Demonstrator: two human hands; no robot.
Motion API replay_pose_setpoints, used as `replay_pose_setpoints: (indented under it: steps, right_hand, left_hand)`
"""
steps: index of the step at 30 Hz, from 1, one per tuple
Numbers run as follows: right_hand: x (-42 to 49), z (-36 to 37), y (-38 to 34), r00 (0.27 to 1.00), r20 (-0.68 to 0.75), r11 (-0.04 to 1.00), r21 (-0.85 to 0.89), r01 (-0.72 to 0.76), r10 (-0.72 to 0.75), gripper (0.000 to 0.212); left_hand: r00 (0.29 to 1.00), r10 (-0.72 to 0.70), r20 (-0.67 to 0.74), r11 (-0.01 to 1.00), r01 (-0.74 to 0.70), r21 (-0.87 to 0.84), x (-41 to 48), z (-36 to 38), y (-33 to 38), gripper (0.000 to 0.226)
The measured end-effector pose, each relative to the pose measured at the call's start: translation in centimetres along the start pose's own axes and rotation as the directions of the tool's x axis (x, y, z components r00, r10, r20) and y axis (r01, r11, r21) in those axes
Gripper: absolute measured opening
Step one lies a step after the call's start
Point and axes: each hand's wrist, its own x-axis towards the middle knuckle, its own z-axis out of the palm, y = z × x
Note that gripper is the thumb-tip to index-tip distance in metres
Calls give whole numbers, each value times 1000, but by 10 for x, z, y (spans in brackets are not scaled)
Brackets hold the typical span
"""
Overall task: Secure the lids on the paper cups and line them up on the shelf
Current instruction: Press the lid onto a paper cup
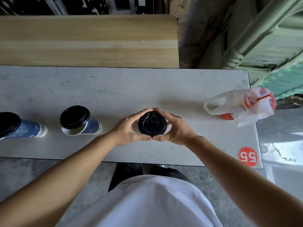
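Far-left cup (24, 128): I see a blue paper cup at the left edge of the grey table (114, 89), black lid on, partly cut off by the frame.

Second cup (82, 124): just right of the first, apart from it, also blue with a black lid; I cannot tell from above whether the lid is fully seated.

Left hand (127, 128): curled around the left side of the centre lid, thumb at the near rim, fingertips at the far rim; clasping the lid and cup.

Centre lid (152, 122): black, round, facing straight up at me; the cup beneath is hidden by the lid and my hands. It stands mid-table, well right of the other two.

Right hand (176, 128): mirrors the left, wrapped round the right side, thumbs of both hands touching at the near rim.

Handling, my judgement: a paper cup is light and its wall crushes easily, while the plastic lid is thin, stiff at the rim and springy in the middle. I would press on the rim only, working round it, then lift by the upper wall just under the lid.

Wooden shelf (88, 41): behind the table, bare on top; no cup on it yet.

Plastic bag (242, 105): far right of the table, holding something red; not part of my job.
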Motion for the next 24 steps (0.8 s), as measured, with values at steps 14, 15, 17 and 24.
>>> replay_pose_setpoints:
  steps: [14,15,17,24]
  right_hand:
    - [-13,14,2,992,-125,984,179,-4,27,88]
    - [-12,13,2,994,-101,977,210,-26,48,88]
    - [-14,11,0,995,-59,968,240,-68,85,89]
    - [-13,1,-11,987,-11,971,181,-157,161,86]
  left_hand:
    - [999,-52,1,999,52,8,-3,3,-3,93]
    - [999,-52,4,999,52,6,-3,3,-3,93]
    - [999,-49,7,999,49,-9,-2,4,-4,93]
    - [999,-38,10,999,38,-27,-2,2,0,92]
